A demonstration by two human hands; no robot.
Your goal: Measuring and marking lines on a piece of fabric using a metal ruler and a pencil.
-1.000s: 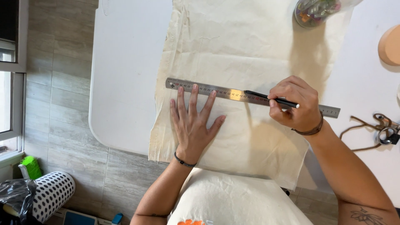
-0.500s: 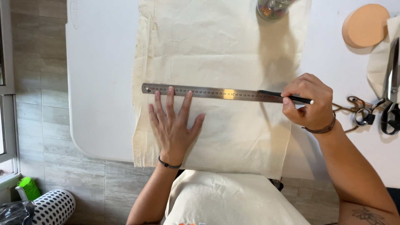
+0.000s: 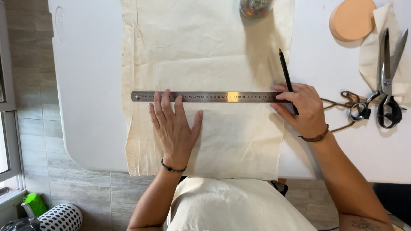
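Note:
A cream cloth [image 3: 205,55] lies flat on a white table [image 3: 85,85]. Across it lies a long steel ruler [image 3: 214,96]. My left hand [image 3: 173,126] rests flat on the cloth with fingers spread, its fingertips on the ruler's left part. My right hand [image 3: 302,109] sits at the ruler's right end and holds a dark pencil [image 3: 286,72] that points up and away from me, its tip off the ruler.
Large black-handled shears [image 3: 387,85] lie on a folded cloth at the right, with small bronze scissors [image 3: 351,105] beside them. A round peach-coloured disc [image 3: 352,19] and a glass jar [image 3: 255,7] sit at the table's far edge. A dotted roll [image 3: 60,217] lies on the tiled floor.
My right hand has slid to the ruler's right end and the pencil has swung from lying along the ruler to pointing upward. My view has shifted, showing more of the table's right side.

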